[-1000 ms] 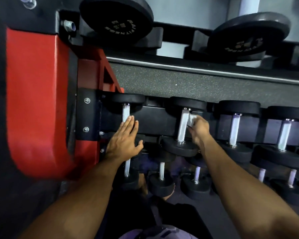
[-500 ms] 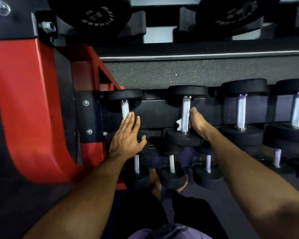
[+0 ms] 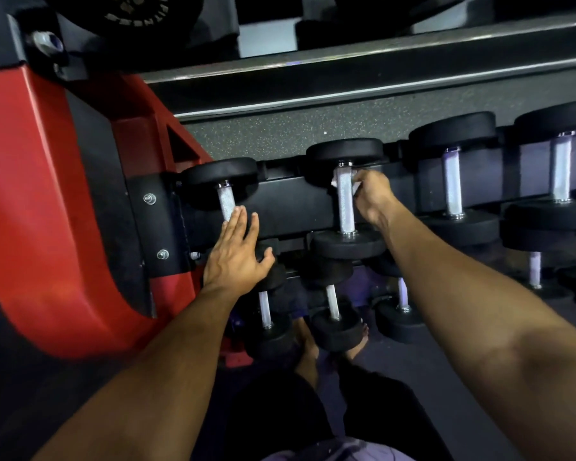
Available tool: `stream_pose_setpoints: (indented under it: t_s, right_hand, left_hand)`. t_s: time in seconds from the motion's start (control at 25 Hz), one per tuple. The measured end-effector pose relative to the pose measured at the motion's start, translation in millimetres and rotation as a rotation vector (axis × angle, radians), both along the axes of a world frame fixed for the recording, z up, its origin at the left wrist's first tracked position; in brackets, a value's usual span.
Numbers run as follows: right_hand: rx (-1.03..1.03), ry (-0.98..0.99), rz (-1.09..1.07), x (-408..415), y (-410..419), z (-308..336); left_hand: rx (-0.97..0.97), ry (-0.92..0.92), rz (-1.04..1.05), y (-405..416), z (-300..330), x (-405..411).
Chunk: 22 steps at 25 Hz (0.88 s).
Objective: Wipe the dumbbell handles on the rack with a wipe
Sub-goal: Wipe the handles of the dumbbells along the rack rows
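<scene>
Where half a second ago low by the near weight, right hand (image 3: 372,197) now high on second knurled steel dumbbell handle (image 3: 345,201), pinching crumpled white wipe (image 3: 355,185) against it. Left hand (image 3: 236,257) open, flat over first handle (image 3: 226,201), unmoved. Four upper-row handles visible, beside red rack upright (image 3: 37,201).

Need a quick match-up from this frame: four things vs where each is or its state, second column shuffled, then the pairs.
1. left hand
2. right hand
3. wipe
4. rack end frame

A. red, at far left
B. pinched against the top of the second handle
C. flat and open on the leftmost dumbbell
D. closed beside the second handle, near its top

Pairs: 1-C, 2-D, 3-B, 4-A
</scene>
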State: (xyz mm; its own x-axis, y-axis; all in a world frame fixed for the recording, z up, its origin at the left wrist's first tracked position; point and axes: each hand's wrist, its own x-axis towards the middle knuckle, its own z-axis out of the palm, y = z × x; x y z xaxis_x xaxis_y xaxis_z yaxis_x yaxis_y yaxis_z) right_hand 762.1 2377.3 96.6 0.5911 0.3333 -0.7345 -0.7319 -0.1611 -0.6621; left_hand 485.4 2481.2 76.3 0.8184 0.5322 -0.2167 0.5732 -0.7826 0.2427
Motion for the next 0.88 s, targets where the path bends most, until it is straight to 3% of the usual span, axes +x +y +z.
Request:
stream_pose_setpoints:
  t_s: [0.12,0.24,0.32,0.52,0.88]
  right_hand:
    - [-0.124,-0.131,0.247,-5.4,-17.4,0.3]
    - [-0.534,-0.471,0.795,-15.9,-48.8,4.8]
    - [-0.682,-0.64,0.972,-28.5,-62.7,17.1]
    - [-0.576,-0.805,0.894,-57.9,-89.1,75.6]
    - [-0.332,-0.911,0.65,-87.4,-195.1,153.5]
  left_hand:
    - [-0.003,-0.007,-0.001,-0.4,1.2,0.9]
    - [-0.037,0.035,-0.004,-0.7,6.5,0.3]
    - [-0.082,0.105,-0.028,1.2,11.8,4.2]
    - [-0.228,0.324,-0.054,0.8,44.8,17.8]
    - [-0.16,0.001,-0.079,-73.0,150.4,13.2]
